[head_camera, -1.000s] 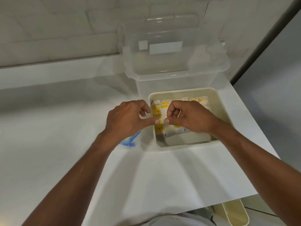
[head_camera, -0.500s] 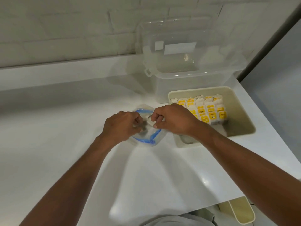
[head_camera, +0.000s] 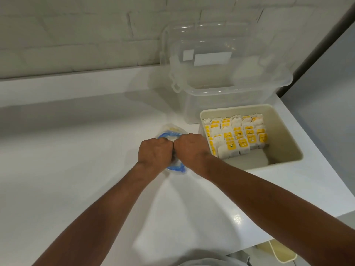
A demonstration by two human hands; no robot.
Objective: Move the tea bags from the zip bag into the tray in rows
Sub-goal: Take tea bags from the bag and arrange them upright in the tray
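Observation:
A clear zip bag (head_camera: 171, 132) with a blue zip strip lies on the white counter, left of the tray. My left hand (head_camera: 154, 151) and my right hand (head_camera: 190, 150) press knuckle to knuckle over its mouth, fingers curled down into it. What the fingers hold is hidden. The beige tray (head_camera: 284, 135) stands to the right. Yellow-and-white tea bags (head_camera: 237, 136) stand upright in rows across its far and left part; its near floor shows bare.
A large clear plastic bin (head_camera: 228, 87) stands just behind the tray against the white brick wall. The counter's edge runs diagonally at the right. A beige container (head_camera: 278, 252) shows below the counter at bottom right.
Both hands left the tray's tea bags and moved left to the zip bag. They now sit closer together over its mouth, fingers dug in.

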